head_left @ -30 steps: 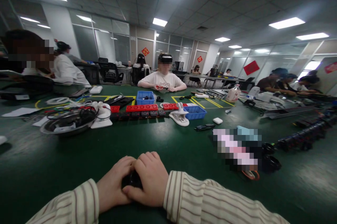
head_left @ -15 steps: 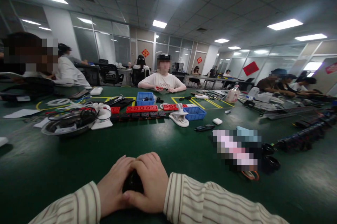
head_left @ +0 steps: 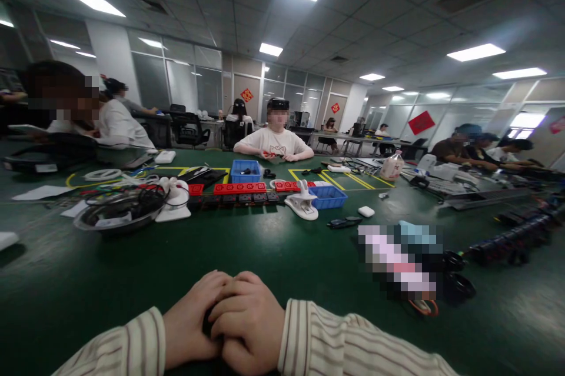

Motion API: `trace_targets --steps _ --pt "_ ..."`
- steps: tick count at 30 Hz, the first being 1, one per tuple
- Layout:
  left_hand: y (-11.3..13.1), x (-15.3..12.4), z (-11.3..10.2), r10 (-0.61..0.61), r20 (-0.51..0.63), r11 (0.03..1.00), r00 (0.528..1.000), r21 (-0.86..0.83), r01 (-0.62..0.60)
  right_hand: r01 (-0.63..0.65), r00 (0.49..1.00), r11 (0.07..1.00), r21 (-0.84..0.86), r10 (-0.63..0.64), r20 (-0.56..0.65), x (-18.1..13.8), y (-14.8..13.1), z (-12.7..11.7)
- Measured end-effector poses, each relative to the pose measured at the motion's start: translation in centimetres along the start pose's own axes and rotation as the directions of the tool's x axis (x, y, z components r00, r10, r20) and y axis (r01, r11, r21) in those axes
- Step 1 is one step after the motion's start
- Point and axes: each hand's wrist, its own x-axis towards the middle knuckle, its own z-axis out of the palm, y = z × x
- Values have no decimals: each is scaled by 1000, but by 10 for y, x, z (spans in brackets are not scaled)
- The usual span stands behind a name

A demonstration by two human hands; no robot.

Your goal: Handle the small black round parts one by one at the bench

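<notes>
Both my hands rest together on the green table (head_left: 286, 258) near its front edge. My left hand (head_left: 192, 320) is curled, with its fingers closed. My right hand (head_left: 249, 320) lies partly over the left, its fingers wrapped round. A small dark object (head_left: 207, 322) shows as a sliver between the two hands, mostly hidden; I cannot make out what it is. Striped sleeves cover both wrists.
A round metal tray of cables (head_left: 117, 211) sits at the left. Red and black power strips (head_left: 241, 192), two blue bins (head_left: 245, 170) and a white clamp (head_left: 302, 204) lie mid-table. Dark parts (head_left: 457, 282) lie at the right. A person in a white shirt (head_left: 273, 140) sits opposite; others sit along both sides.
My right hand's fingers have closed further over the left, hiding more of the dark object. The view has tilted up slightly, so both hands sit lower in the frame.
</notes>
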Motion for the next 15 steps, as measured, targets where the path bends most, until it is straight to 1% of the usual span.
trace_targets --steps 2,4,7,10,12,15 --pt "-3 -2 3 0 -17 1000 1000 8 0 29 999 999 19 -28 -35 0 0 0" --pt "-6 -4 5 -2 -28 1000 1000 19 2 7 997 1000 25 -5 -71 0 -3 -3" --pt "-8 -7 6 -17 -49 998 999 63 20 -89 984 996 27 92 -150 1 -7 -7" --pt "-5 -8 5 -38 -56 994 998 102 43 -232 943 972 29 232 -240 1 -9 -7" --pt "-3 -7 3 -50 -49 993 998 109 55 -324 916 946 2 315 -250 1 -8 -4" --pt "1 -5 -1 -77 -11 991 997 112 78 -393 908 917 -74 374 -191 0 -6 -1"
